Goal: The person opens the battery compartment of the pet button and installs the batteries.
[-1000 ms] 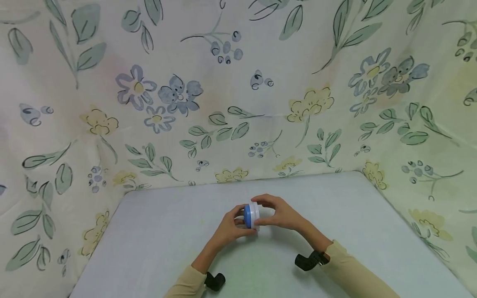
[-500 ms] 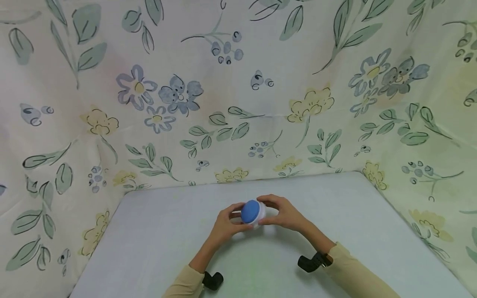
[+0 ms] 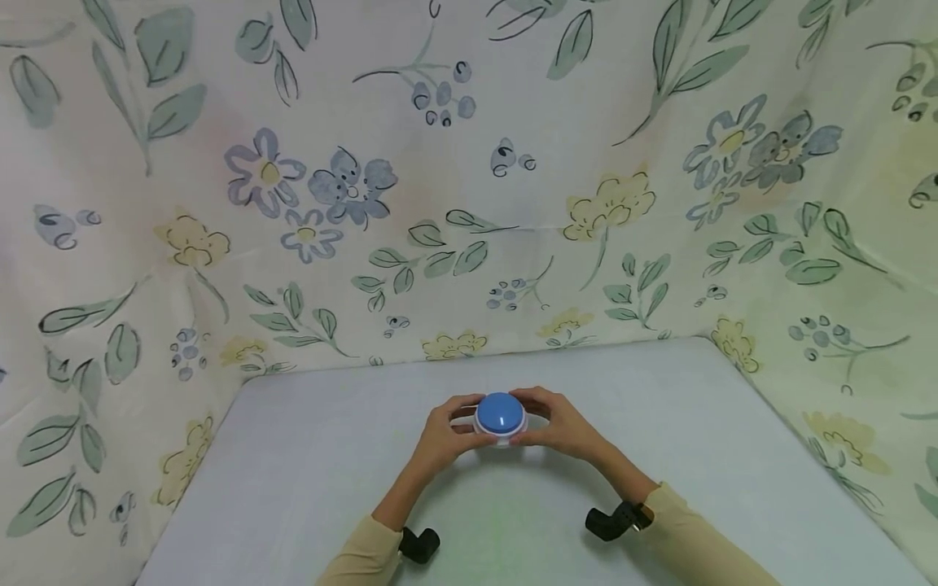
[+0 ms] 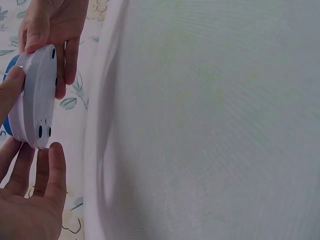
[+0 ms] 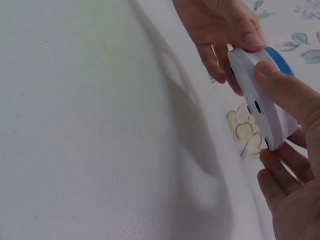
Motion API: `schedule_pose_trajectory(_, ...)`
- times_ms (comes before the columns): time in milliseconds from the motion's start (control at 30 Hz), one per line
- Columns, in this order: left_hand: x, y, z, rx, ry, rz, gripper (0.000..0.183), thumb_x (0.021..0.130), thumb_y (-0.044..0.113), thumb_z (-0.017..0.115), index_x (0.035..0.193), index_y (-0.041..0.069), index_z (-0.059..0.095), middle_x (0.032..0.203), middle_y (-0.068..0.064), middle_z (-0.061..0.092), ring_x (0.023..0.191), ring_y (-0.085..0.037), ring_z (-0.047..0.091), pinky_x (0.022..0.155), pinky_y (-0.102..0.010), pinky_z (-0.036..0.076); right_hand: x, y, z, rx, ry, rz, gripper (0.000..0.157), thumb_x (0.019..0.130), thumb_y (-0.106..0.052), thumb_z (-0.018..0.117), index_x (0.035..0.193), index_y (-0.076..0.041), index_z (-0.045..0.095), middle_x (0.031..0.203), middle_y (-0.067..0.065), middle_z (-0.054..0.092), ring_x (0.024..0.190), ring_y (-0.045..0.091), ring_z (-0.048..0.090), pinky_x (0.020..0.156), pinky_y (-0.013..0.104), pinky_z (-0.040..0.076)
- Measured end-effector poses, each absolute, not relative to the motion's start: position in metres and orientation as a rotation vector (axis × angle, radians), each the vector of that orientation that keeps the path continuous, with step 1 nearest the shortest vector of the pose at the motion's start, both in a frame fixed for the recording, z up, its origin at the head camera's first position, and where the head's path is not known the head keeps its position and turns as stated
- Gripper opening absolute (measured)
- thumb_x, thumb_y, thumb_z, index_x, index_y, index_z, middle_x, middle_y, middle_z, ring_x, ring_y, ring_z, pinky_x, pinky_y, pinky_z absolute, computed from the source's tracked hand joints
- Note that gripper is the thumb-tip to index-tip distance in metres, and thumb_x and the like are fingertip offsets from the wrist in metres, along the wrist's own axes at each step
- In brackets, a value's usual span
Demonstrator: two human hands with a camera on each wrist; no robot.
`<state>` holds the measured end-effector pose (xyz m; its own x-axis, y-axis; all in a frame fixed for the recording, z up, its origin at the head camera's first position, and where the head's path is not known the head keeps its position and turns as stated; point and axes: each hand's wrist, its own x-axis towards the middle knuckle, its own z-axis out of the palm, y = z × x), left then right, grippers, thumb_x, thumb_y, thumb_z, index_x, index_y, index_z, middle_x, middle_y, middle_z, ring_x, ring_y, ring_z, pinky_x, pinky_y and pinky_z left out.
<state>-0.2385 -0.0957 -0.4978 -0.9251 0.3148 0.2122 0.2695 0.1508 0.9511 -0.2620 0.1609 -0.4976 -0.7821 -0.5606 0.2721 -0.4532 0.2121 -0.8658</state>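
A round push button point(image 3: 501, 413) with a glossy blue domed top and a white base is held between both hands, its blue face toward the head camera. My left hand point(image 3: 443, 434) grips its left side, thumb at the near edge and fingers around the far side. On the opposite side my right hand point(image 3: 563, 425) grips it the same way. In the left wrist view the white base point(image 4: 42, 100) shows small dark feet on its underside. The right wrist view shows the base point(image 5: 256, 95) edge-on, raised off the table, with a thumb pressed on its rim.
A pale cloth-covered table point(image 3: 308, 480) extends around the hands. Floral fabric point(image 3: 469, 179) hangs behind it and along both sides. Black cameras are strapped to the left wrist point(image 3: 420, 545) and right wrist point(image 3: 611, 521).
The push button has turned from side-on, blue top facing left, to blue top facing the head camera. Both hands keep hold of it and have barely shifted.
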Motion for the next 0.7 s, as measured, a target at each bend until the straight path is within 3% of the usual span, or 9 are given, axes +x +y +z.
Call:
schedule_pose_trajectory(233,-0.243,-0.095,-0.502,0.606,2.400,1.841,0.062,0.079,0.012,0.090,0.134,0.005,0.064,0.131,-0.010,0.063,0.117,-0.029,0.062,0.094,-0.040,0.054,-0.263,0.165,-0.499,-0.970,2.402,-1.576,0.066,0.082,-0.020,0.089,0.139,-0.003,0.058,0.135,0.009,0.061,0.125,0.030,0.056,0.106,0.050,0.044)
schedule_pose_trajectory(533,-0.254,-0.095,-0.503,0.599,2.404,1.677,0.061,0.078,0.012,0.091,0.133,0.004,0.065,0.129,-0.009,0.065,0.114,-0.027,0.064,0.092,-0.036,0.055,-0.268,0.168,-0.506,-0.932,2.505,-1.420,0.067,0.078,-0.028,0.091,0.134,-0.002,0.063,0.128,0.006,0.065,0.113,0.023,0.062,0.098,0.040,0.052)
schedule_pose_trajectory(700,-0.257,-0.092,-0.508,0.594,2.419,1.630,0.060,0.076,0.010,0.092,0.130,0.002,0.066,0.127,-0.012,0.066,0.111,-0.028,0.066,0.090,-0.036,0.056,-0.269,0.169,-0.509,-0.921,2.539,-1.363,0.068,0.078,-0.027,0.092,0.133,0.000,0.063,0.127,0.009,0.065,0.112,0.025,0.062,0.097,0.043,0.052)
